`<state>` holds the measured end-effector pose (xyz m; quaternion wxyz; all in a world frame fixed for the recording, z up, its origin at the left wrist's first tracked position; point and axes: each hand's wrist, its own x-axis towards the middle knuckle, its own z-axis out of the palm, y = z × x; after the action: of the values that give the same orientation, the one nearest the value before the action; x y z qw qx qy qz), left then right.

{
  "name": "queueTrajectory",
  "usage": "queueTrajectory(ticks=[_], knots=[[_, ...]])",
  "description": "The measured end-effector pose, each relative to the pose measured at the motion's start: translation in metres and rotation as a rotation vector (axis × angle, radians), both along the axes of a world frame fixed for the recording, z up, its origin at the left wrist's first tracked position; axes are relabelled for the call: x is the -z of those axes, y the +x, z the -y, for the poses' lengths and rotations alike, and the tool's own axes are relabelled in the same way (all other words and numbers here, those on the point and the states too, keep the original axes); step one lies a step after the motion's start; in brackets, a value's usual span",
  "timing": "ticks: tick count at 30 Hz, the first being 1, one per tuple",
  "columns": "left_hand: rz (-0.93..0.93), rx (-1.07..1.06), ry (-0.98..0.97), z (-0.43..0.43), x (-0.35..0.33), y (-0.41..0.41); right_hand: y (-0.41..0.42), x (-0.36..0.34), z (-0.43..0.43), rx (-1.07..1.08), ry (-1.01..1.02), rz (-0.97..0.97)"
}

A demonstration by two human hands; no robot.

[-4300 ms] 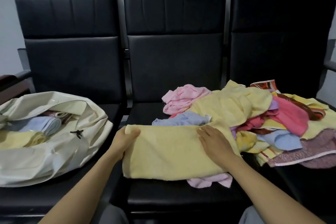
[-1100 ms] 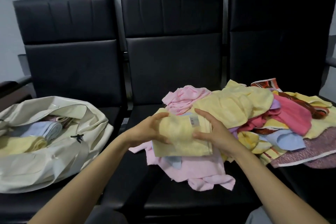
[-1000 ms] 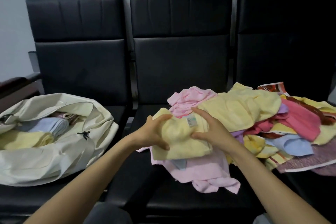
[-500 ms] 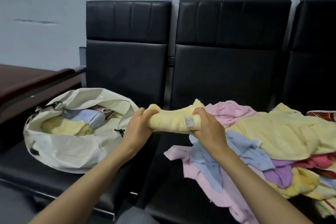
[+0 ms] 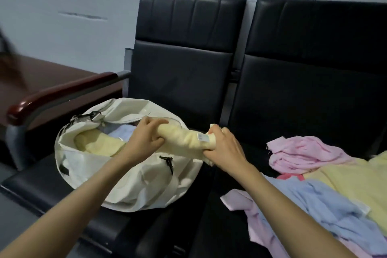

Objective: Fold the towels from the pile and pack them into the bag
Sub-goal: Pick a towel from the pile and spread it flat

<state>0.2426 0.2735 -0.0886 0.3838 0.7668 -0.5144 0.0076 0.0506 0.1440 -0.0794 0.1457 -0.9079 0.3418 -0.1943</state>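
Bag [image 5: 129, 176]: lying open, far L.
L hand [image 5: 144, 139]: fingers [image 5: 154, 125] curling round roll's L end.
Towel roll [image 5: 184, 140]: hovering over bag's R rim, long axis running L-R, L end pointing at bag mouth.
R hand [image 5: 225, 150]: fingers gripping R end.
Pile [image 5: 335, 176]: sitting R.

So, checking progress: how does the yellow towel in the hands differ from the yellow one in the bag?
The held towel is rolled, gripped by left hand and right hand; the packed towel lies inside the bag. The held towel shows a label; the packed towel none. Both are yellow.
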Motion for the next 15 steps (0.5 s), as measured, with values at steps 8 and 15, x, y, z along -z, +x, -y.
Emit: queueTrajectory(ticks=[8,15], knots=[[-0.453,-0.121,-0.147,-0.011,-0.006,0.075,0.079,-0.013,0.004,-0.110,0.132,0.028],[-0.474,-0.323,-0.157,0.030,0.009,0.110,0.144,0.011,0.012,0.033,0.735,0.350]])
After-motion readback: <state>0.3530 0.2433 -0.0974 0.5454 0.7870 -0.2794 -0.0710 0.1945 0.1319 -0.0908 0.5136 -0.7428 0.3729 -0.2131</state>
